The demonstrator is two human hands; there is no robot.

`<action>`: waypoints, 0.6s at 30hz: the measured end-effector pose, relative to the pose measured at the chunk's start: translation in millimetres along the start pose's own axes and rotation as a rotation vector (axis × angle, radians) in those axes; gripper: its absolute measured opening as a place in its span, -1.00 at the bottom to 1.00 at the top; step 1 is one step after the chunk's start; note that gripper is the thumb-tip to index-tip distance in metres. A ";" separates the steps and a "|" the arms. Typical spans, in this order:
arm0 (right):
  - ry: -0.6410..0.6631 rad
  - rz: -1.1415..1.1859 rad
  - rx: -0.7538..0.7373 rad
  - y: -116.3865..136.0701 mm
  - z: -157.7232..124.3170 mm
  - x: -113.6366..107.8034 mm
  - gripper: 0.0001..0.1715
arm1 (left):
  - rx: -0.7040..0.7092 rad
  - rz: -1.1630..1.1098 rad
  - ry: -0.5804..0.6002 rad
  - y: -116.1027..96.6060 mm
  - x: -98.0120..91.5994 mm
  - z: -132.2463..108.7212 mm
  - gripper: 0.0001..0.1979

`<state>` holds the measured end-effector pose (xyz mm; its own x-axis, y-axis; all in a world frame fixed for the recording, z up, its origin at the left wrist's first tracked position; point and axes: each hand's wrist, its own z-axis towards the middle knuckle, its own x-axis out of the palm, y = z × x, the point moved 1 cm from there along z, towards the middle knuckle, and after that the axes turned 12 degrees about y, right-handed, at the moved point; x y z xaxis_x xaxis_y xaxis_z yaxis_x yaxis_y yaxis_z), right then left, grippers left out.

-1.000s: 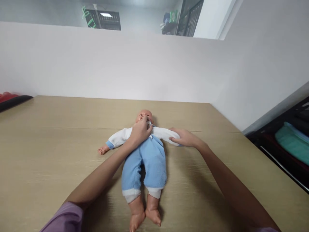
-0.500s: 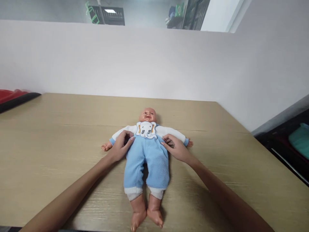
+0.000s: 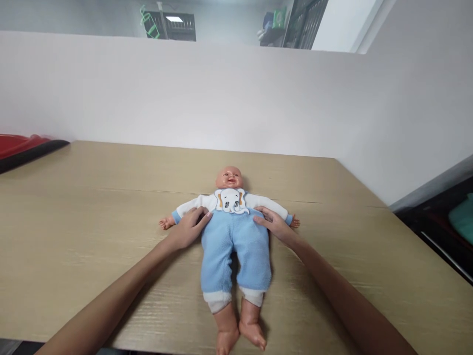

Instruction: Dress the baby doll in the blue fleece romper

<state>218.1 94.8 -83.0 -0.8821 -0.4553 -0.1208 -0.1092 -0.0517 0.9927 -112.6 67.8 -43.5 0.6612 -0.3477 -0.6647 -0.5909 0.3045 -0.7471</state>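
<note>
A baby doll (image 3: 234, 236) lies on its back on the wooden table (image 3: 111, 217), head toward the wall and bare feet at the near edge. It wears a light blue romper with white sleeves, white leg cuffs and an elephant-face patch (image 3: 231, 201) on the chest. At the doll's waist, on the left side, my left hand (image 3: 190, 226) is closed on the clothing with curled fingers. My right hand (image 3: 275, 224) grips the opposite side of the waist, its thumb and fingers on the blue cloth. The doll's arms stretch out sideways beyond both hands.
A white wall (image 3: 207, 93) rises behind the table, with a window opening above it. A red object with a black rim (image 3: 33, 150) is at the left edge. On the right stands a dark container (image 3: 436, 222) with teal cloth.
The doll's legs and hips have swung to the right. Both hands have shifted slightly with its waist, and the right fingers have straightened somewhat. The view has also moved a little.
</note>
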 end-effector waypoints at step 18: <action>-0.134 -0.192 -0.067 -5.3 14.2 -1.8 -0.28 | -0.006 -0.325 -0.116 11.3 30.3 17.5 -0.64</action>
<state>213.7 108.5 -88.0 -0.9016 -0.3091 -0.3027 -0.2545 -0.1867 0.9489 -91.1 76.2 -72.1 0.8632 -0.3223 -0.3886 -0.3434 0.1893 -0.9199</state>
